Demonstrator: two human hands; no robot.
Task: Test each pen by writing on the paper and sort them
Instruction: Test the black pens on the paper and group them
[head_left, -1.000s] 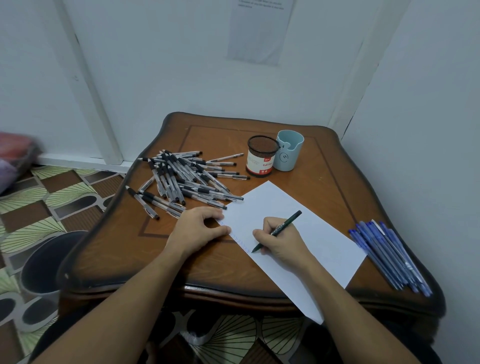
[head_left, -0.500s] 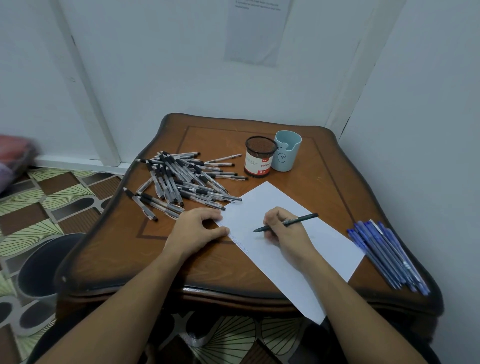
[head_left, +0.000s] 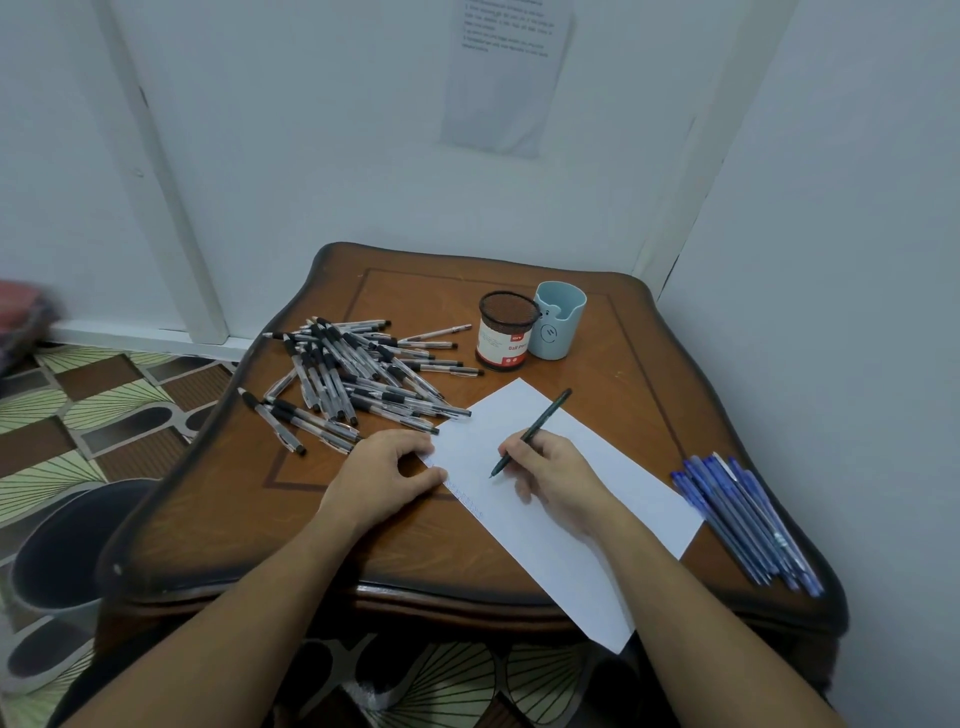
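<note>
The right hand (head_left: 550, 470) is pinching a slim dark green pen (head_left: 530, 432), tip meeting the white paper sheet (head_left: 613, 499), left hand (head_left: 382, 475) lying loosely curled, pinning its corner — needing a light, steady stroke.

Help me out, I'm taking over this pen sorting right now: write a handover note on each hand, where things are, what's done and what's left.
Left hand: rests on the paper's left edge, steadying it.
Right hand: grips a dark pen, tip down at the paper.
Black-capped pens: loose pile, left of the table.
Blue pens: neat group at the right edge.
Mesh holder and blue cup: at the back; contents not visible.
Done: faint blue test marks along the paper's left edge.
Left: probably the dark pen and the pile.
</note>
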